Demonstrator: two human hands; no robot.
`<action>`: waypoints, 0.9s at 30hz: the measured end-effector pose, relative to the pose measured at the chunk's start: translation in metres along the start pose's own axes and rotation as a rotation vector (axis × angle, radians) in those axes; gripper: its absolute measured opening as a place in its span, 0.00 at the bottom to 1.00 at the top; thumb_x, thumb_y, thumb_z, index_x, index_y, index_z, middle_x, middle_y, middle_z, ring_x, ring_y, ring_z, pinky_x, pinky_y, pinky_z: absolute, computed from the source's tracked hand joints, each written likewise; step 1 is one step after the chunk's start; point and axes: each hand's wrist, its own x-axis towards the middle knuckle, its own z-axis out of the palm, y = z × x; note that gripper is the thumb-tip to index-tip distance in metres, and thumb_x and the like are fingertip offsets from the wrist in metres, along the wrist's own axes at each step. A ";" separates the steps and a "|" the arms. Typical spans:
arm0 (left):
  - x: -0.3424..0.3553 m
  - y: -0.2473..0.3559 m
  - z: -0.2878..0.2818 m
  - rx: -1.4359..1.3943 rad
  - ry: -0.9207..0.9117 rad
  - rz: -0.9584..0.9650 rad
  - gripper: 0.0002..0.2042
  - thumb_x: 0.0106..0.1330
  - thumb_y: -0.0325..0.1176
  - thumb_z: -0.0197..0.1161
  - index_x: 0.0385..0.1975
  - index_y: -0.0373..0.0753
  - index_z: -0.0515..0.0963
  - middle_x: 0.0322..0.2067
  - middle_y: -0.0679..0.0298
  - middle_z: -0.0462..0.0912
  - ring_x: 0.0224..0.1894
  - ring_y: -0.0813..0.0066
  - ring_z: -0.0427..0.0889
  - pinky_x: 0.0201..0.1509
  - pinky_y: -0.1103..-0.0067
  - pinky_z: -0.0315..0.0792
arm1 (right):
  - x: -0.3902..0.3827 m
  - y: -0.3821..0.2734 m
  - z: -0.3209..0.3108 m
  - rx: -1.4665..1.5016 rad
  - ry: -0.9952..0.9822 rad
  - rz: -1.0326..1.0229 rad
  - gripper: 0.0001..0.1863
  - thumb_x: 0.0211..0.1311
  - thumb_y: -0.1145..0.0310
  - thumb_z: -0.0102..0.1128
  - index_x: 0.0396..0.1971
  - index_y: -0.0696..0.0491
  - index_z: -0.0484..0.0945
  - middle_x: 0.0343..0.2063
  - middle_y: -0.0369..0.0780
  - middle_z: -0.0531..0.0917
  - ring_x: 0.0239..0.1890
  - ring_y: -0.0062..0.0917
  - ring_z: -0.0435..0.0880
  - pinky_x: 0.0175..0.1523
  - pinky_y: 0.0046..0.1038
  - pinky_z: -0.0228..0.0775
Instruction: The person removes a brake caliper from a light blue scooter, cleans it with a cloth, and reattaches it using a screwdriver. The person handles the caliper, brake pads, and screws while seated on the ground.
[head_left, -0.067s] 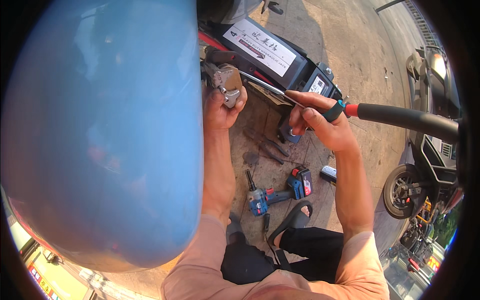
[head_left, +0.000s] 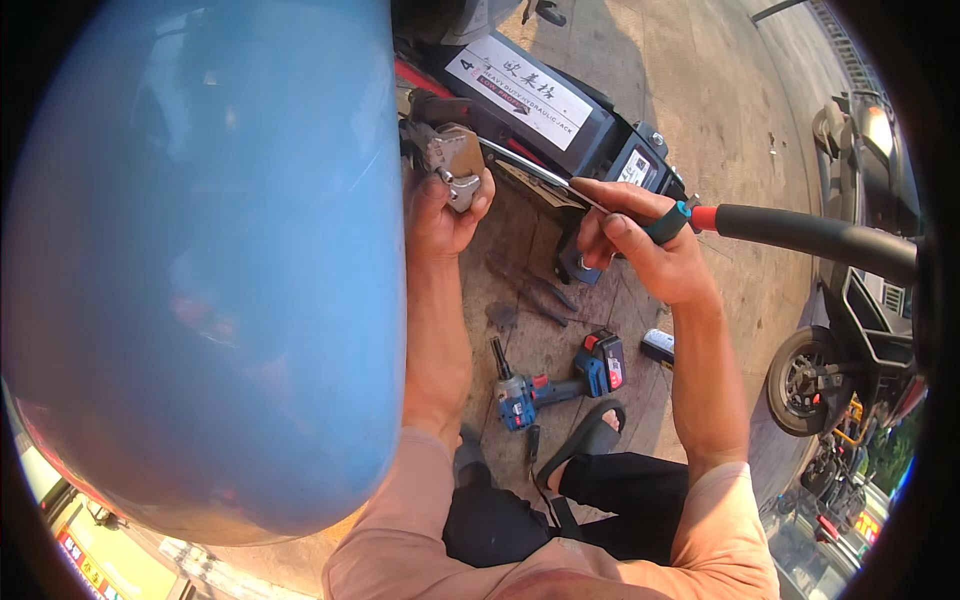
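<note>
In my left hand [head_left: 445,220] is a grey metal brake caliper [head_left: 455,165] with a flat brownish face; my thumb and fingers are closed on its lower end. Dark parts lie just behind the caliper, partly hidden by the blue body panel [head_left: 210,260]. My right hand [head_left: 650,240] is closed round a screwdriver [head_left: 545,173] with a teal handle and a long metal shaft. The shaft points up and left, its far end close to the right side of the caliper. Whether the tip touches it I cannot tell.
A black hydraulic jack [head_left: 600,120] with a white label lies beyond my hands; its padded handle [head_left: 815,238] reaches right. On the paving are pliers [head_left: 535,290], a blue cordless impact wrench [head_left: 550,388] and a small can [head_left: 657,347]. A scooter [head_left: 865,330] stands at the right.
</note>
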 end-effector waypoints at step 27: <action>0.001 -0.011 0.044 0.644 0.519 0.507 0.36 0.64 0.55 0.64 0.67 0.41 0.63 0.52 0.58 0.77 0.43 0.69 0.81 0.33 0.76 0.75 | -0.002 -0.038 0.026 -0.165 0.120 0.067 0.18 0.70 0.76 0.50 0.56 0.60 0.78 0.29 0.37 0.84 0.29 0.17 0.81 0.35 0.22 0.75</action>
